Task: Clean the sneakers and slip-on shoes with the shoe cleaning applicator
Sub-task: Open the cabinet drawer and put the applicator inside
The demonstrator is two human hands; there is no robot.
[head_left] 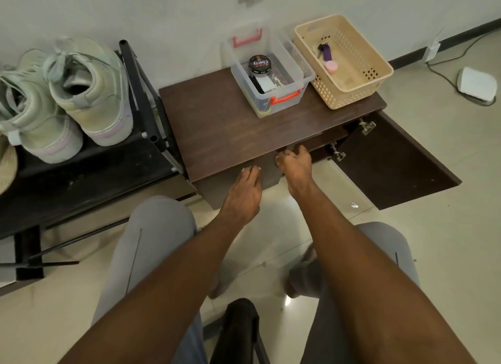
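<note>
1. Below the bench [217,125] edge, I see my left hand [245,192] flat, fingers straight against the cabinet door [267,173].
2. My right hand [294,164] curls its fingers on that door's edge.
3. Far left of my fingers, pale sneakers [62,97] sit on a black rack [81,179].

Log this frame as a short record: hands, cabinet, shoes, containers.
left hand: flat against the closed cabinet door, fingers straight
right hand: fingers curled at the door's edge under the cabinet top
right door: swung open
sneakers: pale green pair on the black rack
clear box: holds a polish tin
cream basket: small items inside
</note>
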